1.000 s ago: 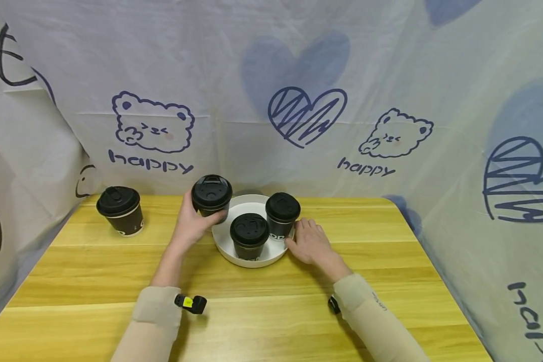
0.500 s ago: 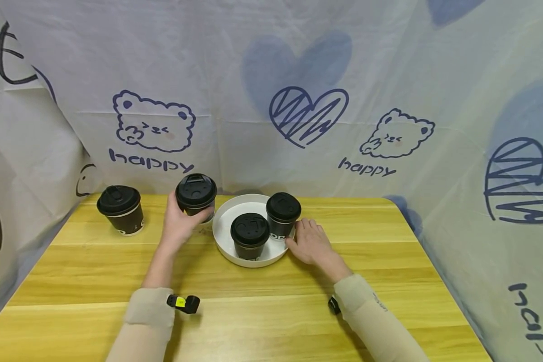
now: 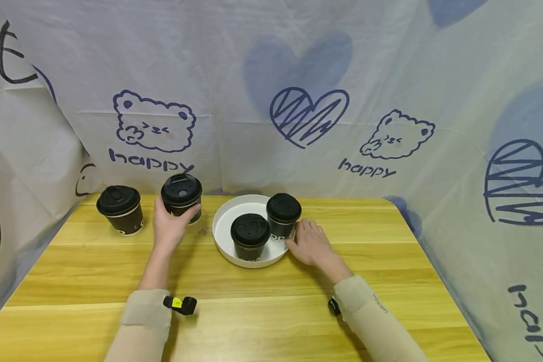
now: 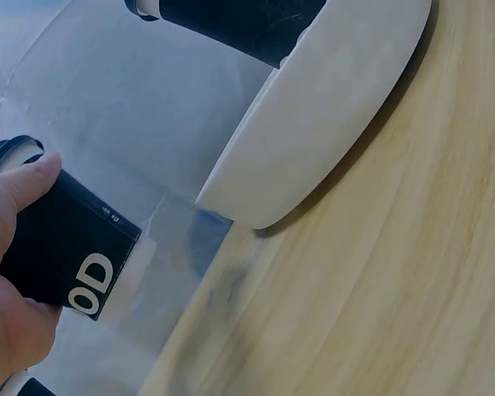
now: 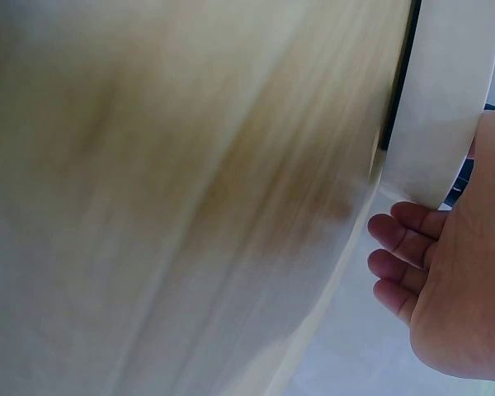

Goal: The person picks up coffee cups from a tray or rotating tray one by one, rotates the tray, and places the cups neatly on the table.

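My left hand (image 3: 168, 229) grips a black paper coffee cup (image 3: 181, 196) with a black lid, left of the white round tray (image 3: 223, 236). In the left wrist view this cup (image 4: 74, 239) shows white letters and looks raised off the table. Two similar lidded cups stand in the tray: a front cup (image 3: 250, 236) and a back-right cup (image 3: 283, 216). At the tray's right side, my right hand (image 3: 312, 244) holds the rim, thumb over it and the other fingers outside, loosely bent. Part of the thumb is hidden in the right wrist view.
Another lidded black cup (image 3: 121, 211) stands at the table's back left. The wooden table (image 3: 253, 311) ends at a hanging white cloth (image 3: 235, 151) printed with bears and hearts. More cloth hangs at both sides.
My left hand has carried its cup leftward from over the tray's left side to a spot between the tray and the far-left cup. The right hand and tray have stayed in place.
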{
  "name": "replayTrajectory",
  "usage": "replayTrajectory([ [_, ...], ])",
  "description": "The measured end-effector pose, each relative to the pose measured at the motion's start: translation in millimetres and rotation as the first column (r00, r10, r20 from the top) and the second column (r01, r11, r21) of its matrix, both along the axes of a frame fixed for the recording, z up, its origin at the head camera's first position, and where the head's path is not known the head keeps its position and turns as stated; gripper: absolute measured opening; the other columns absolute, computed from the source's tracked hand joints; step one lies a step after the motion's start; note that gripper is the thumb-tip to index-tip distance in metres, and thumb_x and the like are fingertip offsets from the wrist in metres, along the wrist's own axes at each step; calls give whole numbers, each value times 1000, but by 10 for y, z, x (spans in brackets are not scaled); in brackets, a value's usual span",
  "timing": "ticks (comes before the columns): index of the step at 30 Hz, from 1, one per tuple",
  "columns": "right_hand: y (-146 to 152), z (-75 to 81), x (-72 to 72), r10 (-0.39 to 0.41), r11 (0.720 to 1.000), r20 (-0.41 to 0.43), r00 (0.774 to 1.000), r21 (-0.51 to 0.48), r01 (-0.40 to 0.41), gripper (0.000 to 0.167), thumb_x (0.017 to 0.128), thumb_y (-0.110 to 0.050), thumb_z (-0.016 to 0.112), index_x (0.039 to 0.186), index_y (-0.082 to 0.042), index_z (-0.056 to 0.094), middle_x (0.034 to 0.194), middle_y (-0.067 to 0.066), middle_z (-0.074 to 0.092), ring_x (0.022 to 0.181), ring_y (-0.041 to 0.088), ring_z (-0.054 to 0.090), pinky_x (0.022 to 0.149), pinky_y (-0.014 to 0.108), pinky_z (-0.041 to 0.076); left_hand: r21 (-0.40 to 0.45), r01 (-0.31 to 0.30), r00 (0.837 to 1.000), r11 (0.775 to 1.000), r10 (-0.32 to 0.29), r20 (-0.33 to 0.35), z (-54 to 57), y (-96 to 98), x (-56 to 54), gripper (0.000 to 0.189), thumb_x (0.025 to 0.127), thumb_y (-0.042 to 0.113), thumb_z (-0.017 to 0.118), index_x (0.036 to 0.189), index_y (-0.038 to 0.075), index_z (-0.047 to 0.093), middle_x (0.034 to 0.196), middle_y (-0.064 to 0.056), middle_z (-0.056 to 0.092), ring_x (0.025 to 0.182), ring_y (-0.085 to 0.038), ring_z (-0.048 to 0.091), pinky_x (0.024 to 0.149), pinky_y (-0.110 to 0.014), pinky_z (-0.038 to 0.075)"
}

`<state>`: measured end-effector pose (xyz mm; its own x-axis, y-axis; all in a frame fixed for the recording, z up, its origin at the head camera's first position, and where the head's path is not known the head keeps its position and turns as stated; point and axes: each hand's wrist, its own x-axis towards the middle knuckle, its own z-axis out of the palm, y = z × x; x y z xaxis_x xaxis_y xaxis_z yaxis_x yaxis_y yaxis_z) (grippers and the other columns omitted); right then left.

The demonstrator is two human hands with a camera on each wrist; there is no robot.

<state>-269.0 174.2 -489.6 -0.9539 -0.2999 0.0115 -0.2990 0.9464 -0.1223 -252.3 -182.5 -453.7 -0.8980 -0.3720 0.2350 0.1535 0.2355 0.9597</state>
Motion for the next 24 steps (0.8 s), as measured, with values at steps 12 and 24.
replayTrajectory([
  [12, 1, 19, 25, -6, 1000, 14, 1000, -7, 7, 56, 100, -45, 48, 129, 3, 52, 115, 14, 50, 107, 32, 45, 91, 44, 42, 94, -149, 989, 984, 149, 6, -90, -84, -31, 88, 85, 14, 86, 156, 0, 34, 151, -20, 47, 143, -34, 43, 123, -46, 31],
  [24, 4, 19, 25, 11, 1000, -7, 1000, -14, -11, 58, 99, -45, 47, 130, 4, 52, 115, 15, 51, 108, 33, 46, 91, 45, 43, 108, -236, 970, 966, 227, 90, -129, -148, -35, 96, 87, 15, 84, 162, 6, 25, 163, -15, 36, 151, -29, 33, 127, -38, 23],
])
